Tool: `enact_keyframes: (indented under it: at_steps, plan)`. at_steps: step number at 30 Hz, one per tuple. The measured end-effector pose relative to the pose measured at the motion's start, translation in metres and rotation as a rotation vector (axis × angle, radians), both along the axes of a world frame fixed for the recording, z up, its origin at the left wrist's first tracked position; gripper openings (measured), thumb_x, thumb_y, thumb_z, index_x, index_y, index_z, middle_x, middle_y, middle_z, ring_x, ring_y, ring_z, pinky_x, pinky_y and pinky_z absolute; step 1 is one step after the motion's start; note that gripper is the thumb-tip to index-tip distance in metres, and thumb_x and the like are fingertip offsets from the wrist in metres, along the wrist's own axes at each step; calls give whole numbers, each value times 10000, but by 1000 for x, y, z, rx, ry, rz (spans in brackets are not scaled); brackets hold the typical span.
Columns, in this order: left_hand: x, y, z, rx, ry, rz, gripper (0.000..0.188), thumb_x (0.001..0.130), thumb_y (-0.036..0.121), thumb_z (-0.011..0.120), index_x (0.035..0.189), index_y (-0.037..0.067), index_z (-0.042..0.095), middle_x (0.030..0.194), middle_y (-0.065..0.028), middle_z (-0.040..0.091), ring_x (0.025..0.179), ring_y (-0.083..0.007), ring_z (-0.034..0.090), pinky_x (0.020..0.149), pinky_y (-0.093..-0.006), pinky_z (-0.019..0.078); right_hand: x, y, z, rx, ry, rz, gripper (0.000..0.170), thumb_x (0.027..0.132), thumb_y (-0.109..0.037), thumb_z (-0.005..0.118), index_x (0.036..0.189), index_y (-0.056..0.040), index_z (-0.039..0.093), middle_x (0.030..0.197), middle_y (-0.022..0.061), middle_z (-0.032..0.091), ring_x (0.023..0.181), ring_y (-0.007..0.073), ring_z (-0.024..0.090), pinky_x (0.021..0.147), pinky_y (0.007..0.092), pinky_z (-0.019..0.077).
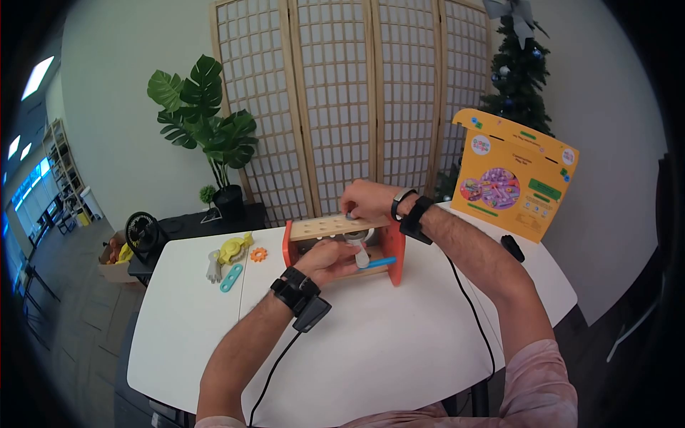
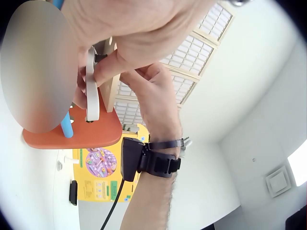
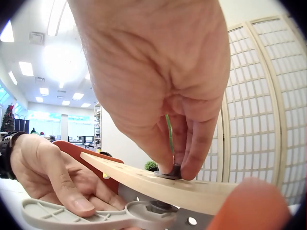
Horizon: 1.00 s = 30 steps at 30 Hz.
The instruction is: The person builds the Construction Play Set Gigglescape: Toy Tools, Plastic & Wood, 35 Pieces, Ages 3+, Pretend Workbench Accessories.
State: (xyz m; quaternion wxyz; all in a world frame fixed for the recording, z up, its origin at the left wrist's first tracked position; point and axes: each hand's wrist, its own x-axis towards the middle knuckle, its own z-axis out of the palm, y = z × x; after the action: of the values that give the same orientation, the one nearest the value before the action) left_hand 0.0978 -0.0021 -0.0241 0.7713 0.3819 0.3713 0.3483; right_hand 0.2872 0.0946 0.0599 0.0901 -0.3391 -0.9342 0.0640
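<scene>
A toy workbench with a wooden top board (image 3: 139,181) full of holes and red-orange side panels (image 1: 398,257) stands on the white table. From above, my right hand (image 1: 367,200) pinches a dark grey toy bolt (image 3: 176,171) at the board's upper face, between thumb and fingertips. Below the board, my left hand (image 1: 328,260) holds a light grey toy wrench (image 3: 91,216), thumb along its handle. The wrench's ring end sits around a dark nut (image 3: 163,206) at the board's underside, under the bolt. Across the lower front of the bench runs a blue bar (image 1: 382,262).
Left of the bench lie a yellow toy piece (image 1: 234,248), an orange gear (image 1: 259,254), a teal strip with holes (image 1: 230,278) and grey pieces (image 1: 213,267). A yellow box (image 1: 514,178) stands back right, near a black object (image 1: 512,248). A cable (image 1: 467,299) crosses the table.
</scene>
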Motion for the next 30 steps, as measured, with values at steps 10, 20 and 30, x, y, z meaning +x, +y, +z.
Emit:
enact_keyframes:
  at_steps: [10,20,30]
  plan:
    - [4,4,0,-8,37,37,345,1088,14,607,1424,48,537,1389,-86,653,1252,-200,678,1112,-402,591,0,12,-5,18,-54,19,176,850,-87,797,1015,-26,802,939,156,792,908,336,766,807,442,603]
    - [2,18,-16,5,-114,-19,324,1083,-2,597,1399,6,528,1350,-116,628,1205,-234,681,1057,-394,626,-2,9,-4,14,-74,-50,137,853,-136,802,946,-36,815,917,171,803,876,351,773,793,454,608]
    - [3,6,-1,34,-145,-17,379,1072,-88,499,1443,-62,432,1415,-216,582,1198,-318,689,1084,-408,639,3,10,-13,91,-208,-173,523,1035,-465,570,1040,-2,815,1040,272,784,1019,479,743,940,531,589]
